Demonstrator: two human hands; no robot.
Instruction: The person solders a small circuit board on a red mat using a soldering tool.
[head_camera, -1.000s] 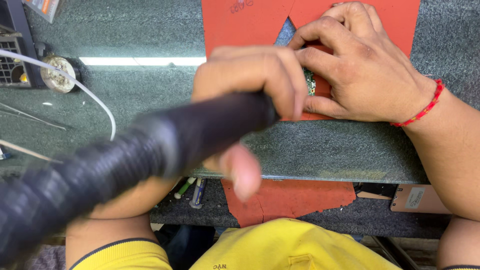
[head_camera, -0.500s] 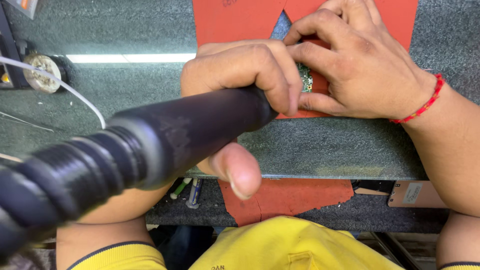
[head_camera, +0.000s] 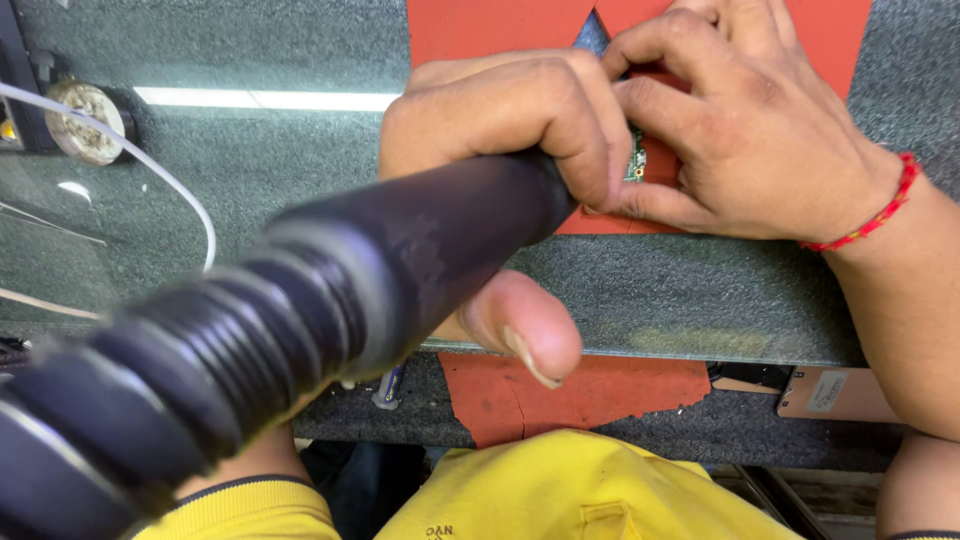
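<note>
Two hands close together over an orange-red mat (head_camera: 500, 30) on a grey speckled table (head_camera: 700, 300). Left hand (head_camera: 500, 120) wrapped tight around a thick black tool handle (head_camera: 330, 300) with a ribbed, corrugated rear end, thumb pressed beneath; tip hidden behind the fingers. Right hand (head_camera: 760, 130), red thread bracelet (head_camera: 870, 215) at the wrist, fingers curled down and pinching a small green circuit board (head_camera: 635, 155), only a sliver visible, lying on the mat between both hands. Best handled, judging by the pose, with the board pinned flat and the tool steady and lightly pressed. Glass-like sheen on the table top, a bright light strip reflected at left. Round metal spool (head_camera: 85, 120) and white wire (head_camera: 180, 190) at far left. Yellow shirt (head_camera: 560, 490) at bottom.
</note>
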